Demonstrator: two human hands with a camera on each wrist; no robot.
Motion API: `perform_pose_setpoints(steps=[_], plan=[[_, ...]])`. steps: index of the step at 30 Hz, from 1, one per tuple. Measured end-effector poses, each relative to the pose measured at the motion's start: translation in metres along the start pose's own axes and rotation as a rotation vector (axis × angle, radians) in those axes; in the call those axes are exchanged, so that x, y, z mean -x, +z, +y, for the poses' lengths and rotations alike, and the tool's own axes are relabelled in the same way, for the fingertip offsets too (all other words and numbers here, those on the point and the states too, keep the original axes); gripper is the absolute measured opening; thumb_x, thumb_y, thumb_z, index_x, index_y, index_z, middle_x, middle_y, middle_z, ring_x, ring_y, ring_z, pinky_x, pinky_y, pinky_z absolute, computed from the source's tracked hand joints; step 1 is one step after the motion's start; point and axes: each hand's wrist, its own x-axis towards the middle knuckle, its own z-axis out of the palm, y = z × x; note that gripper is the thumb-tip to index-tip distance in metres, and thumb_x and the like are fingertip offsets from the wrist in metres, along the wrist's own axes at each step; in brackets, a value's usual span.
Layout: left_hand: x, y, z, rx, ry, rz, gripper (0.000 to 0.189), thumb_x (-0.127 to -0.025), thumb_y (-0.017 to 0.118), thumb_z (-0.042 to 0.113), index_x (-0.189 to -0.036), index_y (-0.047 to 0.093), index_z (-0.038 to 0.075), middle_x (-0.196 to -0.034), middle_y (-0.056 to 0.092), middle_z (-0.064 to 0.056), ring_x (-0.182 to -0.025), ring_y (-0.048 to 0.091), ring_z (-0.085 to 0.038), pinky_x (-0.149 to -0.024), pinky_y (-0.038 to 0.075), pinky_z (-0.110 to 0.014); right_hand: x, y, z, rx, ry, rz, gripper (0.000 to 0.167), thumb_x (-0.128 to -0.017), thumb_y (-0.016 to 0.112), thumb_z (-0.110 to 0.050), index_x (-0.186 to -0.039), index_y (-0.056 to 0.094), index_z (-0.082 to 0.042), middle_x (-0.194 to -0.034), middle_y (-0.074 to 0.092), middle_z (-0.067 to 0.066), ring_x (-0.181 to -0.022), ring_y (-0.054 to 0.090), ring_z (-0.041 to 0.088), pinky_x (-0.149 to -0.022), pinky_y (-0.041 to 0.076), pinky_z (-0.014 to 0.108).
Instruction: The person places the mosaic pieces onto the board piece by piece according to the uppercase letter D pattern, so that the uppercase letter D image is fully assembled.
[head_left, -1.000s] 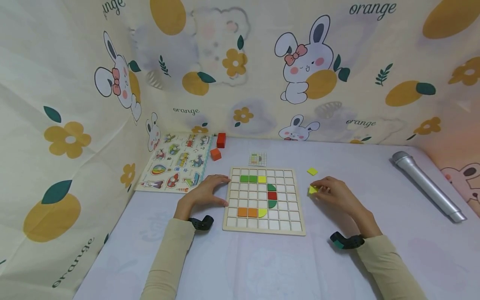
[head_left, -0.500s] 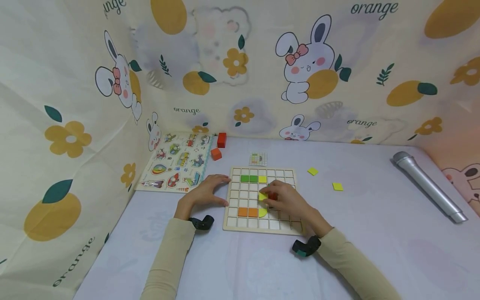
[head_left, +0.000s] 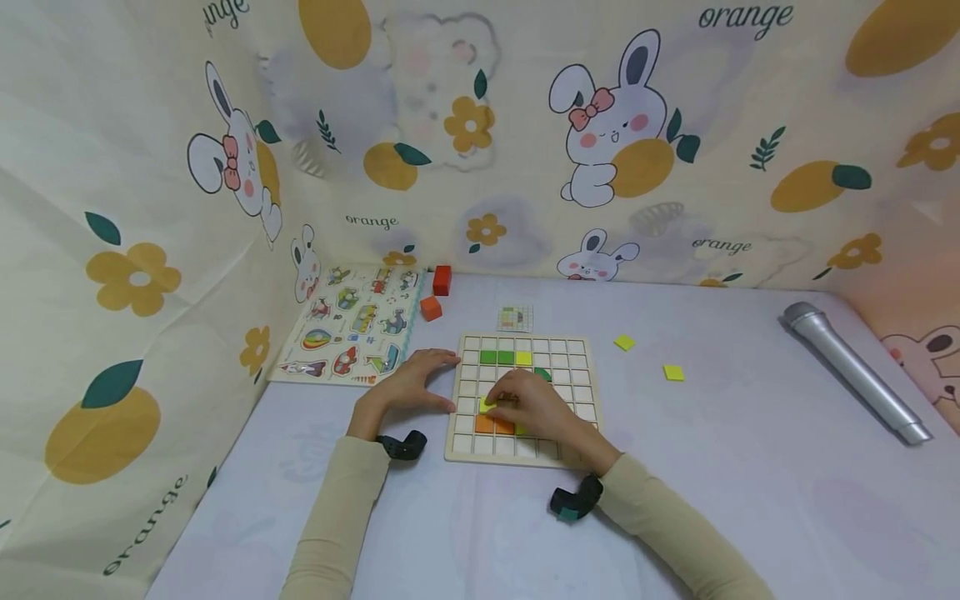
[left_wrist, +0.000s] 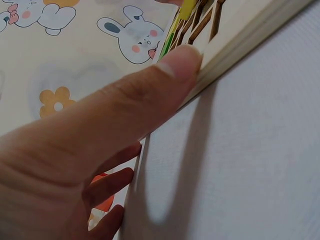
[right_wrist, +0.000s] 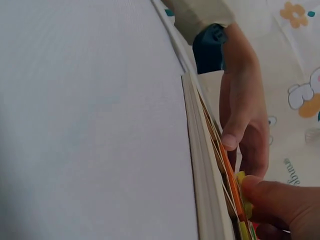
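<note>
A square wooden grid board (head_left: 527,459) lies on the table with coloured tiles in some cells. My left hand (head_left: 408,383) is at its left side. In the left wrist view the thumb (left_wrist: 180,62) rests at the board's edge, the fingers spread apart. My right hand (head_left: 532,404) pinches a yellow square tile (head_left: 486,406) over the board's left part, just above two orange tiles (head_left: 484,423). Two green tiles (head_left: 497,357) and a yellow tile (head_left: 523,357) fill cells in an upper row. A green rounded tile (head_left: 543,374) shows beyond my right hand, which hides the cells beneath it.
Two loose yellow tiles (head_left: 673,372) lie right of the board. A small pattern card (head_left: 515,317) lies behind it. At the back left are a picture puzzle board (head_left: 352,325), a red block (head_left: 442,281) and an orange cube (head_left: 431,308). A silver microphone (head_left: 855,371) lies far right.
My right hand has carried a yellow tile from the table at right leftward over the board. Another yellow tile now shows on the table where the hand was. My left hand stays put.
</note>
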Motion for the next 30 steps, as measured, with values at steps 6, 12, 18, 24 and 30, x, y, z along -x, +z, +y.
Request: perform_pose_setpoints(steps=[6,12,18,24,30], plan=[[0.0011,-0.0003,0.0008,0.004,0.002,-0.003,0.081,-0.071,0.079,0.043,-0.139,0.044,0.018,-0.148,0.035,-0.002,-0.138,0.024,-0.023,-0.112,0.024,-0.046,0.0011,0.0004,0.0001,0.029,-0.009,-0.018,0.01,-0.082,0.072,-0.025,-0.089,0.074,-0.018,-0.093,0.063,-0.009,-0.09,0.053,0.008,-0.08,0.047,0.028],[0.0005,-0.0002,0.0006,-0.009,-0.001,-0.002,0.081,-0.071,0.078,0.043,-0.14,0.043,0.019,-0.148,0.034,-0.002,-0.138,0.023,-0.023,-0.113,0.024,-0.045,0.0008,-0.0009,0.0004,0.026,-0.027,-0.017,0.008,-0.084,0.07,-0.02,-0.091,0.074,-0.017,-0.093,0.063,-0.008,-0.089,0.055,0.008,-0.079,0.048,0.027],[0.0006,-0.0001,0.0014,0.004,0.001,0.002,0.08,-0.071,0.079,0.042,-0.139,0.044,0.018,-0.148,0.034,-0.002,-0.138,0.023,-0.023,-0.113,0.024,-0.045,-0.0013,0.0001,-0.0006,0.042,-0.025,-0.02,0.012,-0.084,0.07,-0.023,-0.095,0.073,-0.017,-0.094,0.065,-0.009,-0.09,0.055,0.007,-0.082,0.048,0.027],[0.0004,-0.0001,0.0012,-0.003,0.012,0.003,0.079,-0.071,0.079,0.042,-0.138,0.044,0.018,-0.147,0.035,-0.002,-0.138,0.023,-0.023,-0.113,0.023,-0.045,-0.0015,0.0006,0.0004,0.034,-0.017,-0.024,0.013,-0.084,0.07,-0.024,-0.096,0.073,-0.018,-0.096,0.065,-0.009,-0.092,0.055,0.007,-0.081,0.047,0.028],[-0.0002,-0.0003,0.0004,-0.003,0.009,0.001,0.08,-0.071,0.079,0.042,-0.139,0.044,0.018,-0.147,0.035,-0.002,-0.138,0.023,-0.023,-0.113,0.023,-0.045,-0.0023,0.0022,0.0009,0.053,-0.028,-0.013,0.014,-0.084,0.071,-0.024,-0.095,0.074,-0.018,-0.096,0.066,-0.009,-0.092,0.054,0.008,-0.081,0.047,0.028]])
